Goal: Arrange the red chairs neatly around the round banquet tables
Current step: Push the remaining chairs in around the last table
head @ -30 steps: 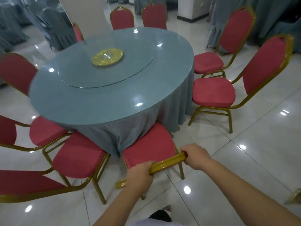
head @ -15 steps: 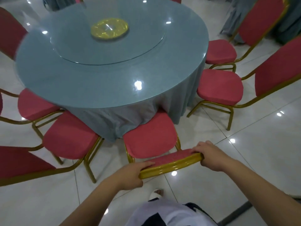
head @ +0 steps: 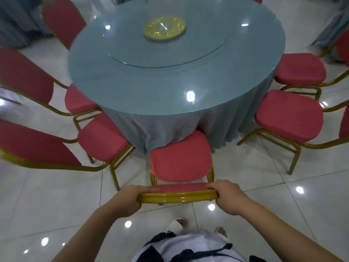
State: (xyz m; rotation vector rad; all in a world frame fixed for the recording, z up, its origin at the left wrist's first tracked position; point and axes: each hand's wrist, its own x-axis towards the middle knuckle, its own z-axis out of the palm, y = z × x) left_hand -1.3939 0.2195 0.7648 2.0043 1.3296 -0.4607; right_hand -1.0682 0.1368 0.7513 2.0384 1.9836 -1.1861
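A red chair (head: 180, 157) with a gold frame stands right in front of me, its seat front tucked under the grey-blue cloth of the round table (head: 132, 86). My left hand (head: 127, 200) grips the left end of its gold top rail, and my right hand (head: 229, 197) grips the right end. Two red chairs (head: 103, 138) stand at the table's left, one closer chair (head: 34, 146) showing its back. Two more red chairs (head: 289, 115) sit at the right.
A glass turntable with a yellow centre disc (head: 164, 28) lies on the table. Glossy white floor tiles (head: 283, 205) spread around me. Grey-covered chairs (head: 17, 21) stand at the far left. My feet in white slippers (head: 176, 225) are below the chair back.
The chair has swung from a skewed angle to face the table squarely and slid closer in. My view has moved right, behind the chair, with both hands still on the rail.
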